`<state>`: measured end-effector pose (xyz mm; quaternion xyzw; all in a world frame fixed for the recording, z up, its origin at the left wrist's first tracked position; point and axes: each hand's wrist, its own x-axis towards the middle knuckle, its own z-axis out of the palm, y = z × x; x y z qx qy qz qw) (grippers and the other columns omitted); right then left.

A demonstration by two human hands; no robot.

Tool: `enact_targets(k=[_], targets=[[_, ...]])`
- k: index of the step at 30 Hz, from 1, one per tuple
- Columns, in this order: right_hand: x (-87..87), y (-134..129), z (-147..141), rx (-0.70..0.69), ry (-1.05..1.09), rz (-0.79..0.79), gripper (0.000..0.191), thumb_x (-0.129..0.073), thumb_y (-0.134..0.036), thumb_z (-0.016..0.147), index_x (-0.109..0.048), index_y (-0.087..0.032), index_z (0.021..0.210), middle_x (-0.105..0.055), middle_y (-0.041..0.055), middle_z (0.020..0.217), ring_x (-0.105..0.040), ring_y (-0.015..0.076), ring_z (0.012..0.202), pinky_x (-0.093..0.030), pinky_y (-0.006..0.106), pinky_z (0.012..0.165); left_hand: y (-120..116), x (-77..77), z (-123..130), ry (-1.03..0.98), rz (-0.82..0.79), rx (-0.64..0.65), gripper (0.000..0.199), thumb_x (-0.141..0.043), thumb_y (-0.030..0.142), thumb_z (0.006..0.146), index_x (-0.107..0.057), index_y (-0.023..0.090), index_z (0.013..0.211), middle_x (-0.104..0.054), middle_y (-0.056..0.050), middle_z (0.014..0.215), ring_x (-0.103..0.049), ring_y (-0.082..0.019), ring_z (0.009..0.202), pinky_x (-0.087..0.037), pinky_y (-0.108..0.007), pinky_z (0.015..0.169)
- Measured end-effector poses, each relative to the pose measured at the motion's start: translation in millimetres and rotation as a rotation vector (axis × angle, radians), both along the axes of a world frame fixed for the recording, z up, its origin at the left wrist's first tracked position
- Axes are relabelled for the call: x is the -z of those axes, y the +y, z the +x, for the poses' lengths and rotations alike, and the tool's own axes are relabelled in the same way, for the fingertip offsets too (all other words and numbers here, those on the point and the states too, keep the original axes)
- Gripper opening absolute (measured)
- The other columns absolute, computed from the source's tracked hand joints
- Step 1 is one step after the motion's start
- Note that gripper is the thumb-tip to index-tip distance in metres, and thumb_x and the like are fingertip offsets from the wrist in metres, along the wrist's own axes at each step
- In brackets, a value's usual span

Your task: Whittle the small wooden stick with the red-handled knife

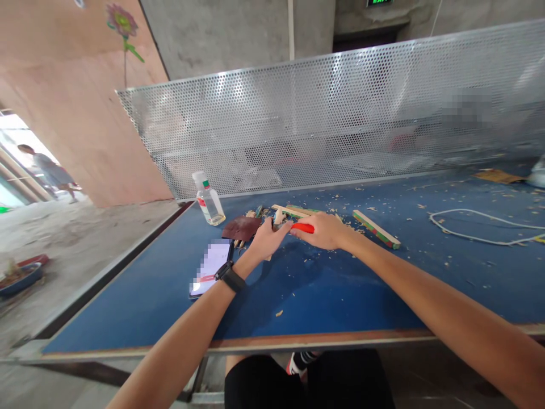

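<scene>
My right hand (324, 230) is closed around a red handle (303, 228) above the blue table. Close beside it, my left hand (267, 237) is closed on a small pale wooden piece (279, 217), whose tip sticks up past the fingers. The two hands nearly meet at the thumb. Whatever blade the handle carries is too small to make out. Left of my left hand lies a dark brown sheet (242, 228). Painted wooden strips (293, 211) rest just behind the hands, and one more strip (377, 229) lies to the right.
A clear bottle (209, 200) stands at the back left, with a phone (212, 267) nearer me. Wood shavings are scattered about. A white cable (468, 241) loops at right. A perforated metal panel (306, 125) borders the table's far edge. A person (49, 169) is far left.
</scene>
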<state>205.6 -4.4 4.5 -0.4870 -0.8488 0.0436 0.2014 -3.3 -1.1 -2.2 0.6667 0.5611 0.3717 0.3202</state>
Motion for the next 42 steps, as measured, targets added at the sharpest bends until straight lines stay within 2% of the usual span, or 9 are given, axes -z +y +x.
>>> enact_targets(k=[3, 9, 14, 18, 22, 27, 31, 36, 42], targets=[[-0.1, 1.1, 1.3, 0.027, 0.008, 0.018, 0.06, -0.042, -0.073, 0.102, -0.081, -0.028, 0.101, -0.08, 0.008, 0.092, -0.066, 0.0247, 0.079, -0.035, 0.035, 0.063, -1.2, -1.3, 0.2, -0.062, -0.023, 0.047, 0.035, -0.071, 0.054, 0.094, -0.056, 0.022, 0.093, -0.058, 0.003, 0.064, -0.054, -0.014, 0.061, -0.039, -0.027, 0.059], [2.5, 4.1, 4.3, 0.034, 0.022, 0.029, 0.059, -0.043, -0.073, 0.101, -0.082, -0.029, 0.105, -0.081, 0.0082, 0.096, -0.069, 0.0262, 0.08, -0.037, 0.036, 0.063, 0.1, 1.7, 2.4, -0.149, -0.051, 0.062, 0.037, -0.075, 0.047, 0.094, -0.049, 0.022, 0.087, -0.049, 0.008, 0.058, -0.045, -0.008, 0.047, -0.033, -0.023, 0.049], [2.3, 4.9, 3.7, 0.083, 0.028, 0.03, 0.063, -0.043, -0.077, 0.1, -0.083, -0.029, 0.1, -0.08, 0.0096, 0.091, -0.067, 0.0265, 0.076, -0.037, 0.036, 0.062, -1.3, 0.4, 3.1, -0.187, -0.11, 0.1, 0.037, -0.071, 0.054, 0.098, -0.049, 0.024, 0.097, -0.049, 0.01, 0.054, -0.05, -0.01, 0.04, -0.037, -0.022, 0.042], [2.3, 4.8, 3.3, 0.079, 0.045, 0.024, 0.062, -0.043, -0.077, 0.099, -0.083, -0.029, 0.105, -0.081, 0.0094, 0.094, -0.068, 0.0272, 0.079, -0.038, 0.036, 0.064, -3.7, -3.3, 3.6, -0.27, -0.166, 0.101, 0.039, -0.076, 0.05, 0.095, -0.051, 0.022, 0.106, -0.053, 0.01, 0.057, -0.055, -0.01, 0.042, -0.043, -0.022, 0.043], [1.4, 3.6, 4.4, 0.04, 0.072, 0.002, 0.06, -0.044, -0.076, 0.1, -0.082, -0.028, 0.104, -0.08, 0.0089, 0.092, -0.067, 0.0269, 0.08, -0.04, 0.037, 0.065, -5.3, -6.1, 3.7, -0.385, -0.216, 0.128, 0.044, -0.08, 0.046, 0.093, -0.052, 0.02, 0.114, -0.056, 0.009, 0.06, -0.056, -0.009, 0.044, -0.047, -0.023, 0.045], [-3.6, 1.3, 8.0, -0.05, 0.125, -0.051, 0.062, -0.042, -0.075, 0.102, -0.079, -0.026, 0.095, -0.076, 0.006, 0.084, -0.065, 0.023, 0.074, -0.041, 0.036, 0.066, -6.8, -8.7, 4.2, -0.487, -0.247, 0.167, 0.048, -0.087, 0.041, 0.088, -0.05, 0.02, 0.111, -0.063, 0.005, 0.069, -0.057, -0.007, 0.046, -0.051, -0.024, 0.048], [-6.6, 1.2, 10.1, -0.109, 0.141, -0.066, 0.06, -0.042, -0.071, 0.103, -0.077, -0.024, 0.089, -0.072, 0.0047, 0.076, -0.061, 0.0212, 0.071, -0.04, 0.036, 0.067, -8.6, -10.2, 4.4, -0.515, -0.24, 0.224, 0.044, -0.086, 0.037, 0.088, -0.052, 0.02, 0.109, -0.06, 0.006, 0.07, -0.056, -0.006, 0.048, -0.054, -0.024, 0.05], [-6.3, 3.9, 12.1, -0.094, 0.143, -0.088, 0.063, -0.041, -0.073, 0.102, -0.079, -0.024, 0.094, -0.069, 0.0037, 0.072, -0.056, 0.02, 0.065, -0.038, 0.036, 0.064, -11.3, -11.8, 4.1, -0.522, -0.215, 0.283, 0.041, -0.085, 0.04, 0.089, -0.053, 0.021, 0.104, -0.055, 0.008, 0.071, -0.05, -0.004, 0.045, -0.048, -0.022, 0.047], [-6.1, -0.1, 4.1, 0.053, 0.113, -0.023, 0.058, -0.046, -0.072, 0.1, -0.082, -0.028, 0.103, -0.074, 0.0053, 0.079, -0.062, 0.022, 0.07, -0.036, 0.035, 0.063, -9.1, -12.7, 1.4, -0.49, -0.174, 0.264, 0.042, -0.084, 0.047, 0.088, -0.053, 0.021, 0.102, -0.049, 0.009, 0.068, -0.043, -0.002, 0.042, -0.037, -0.019, 0.041]])
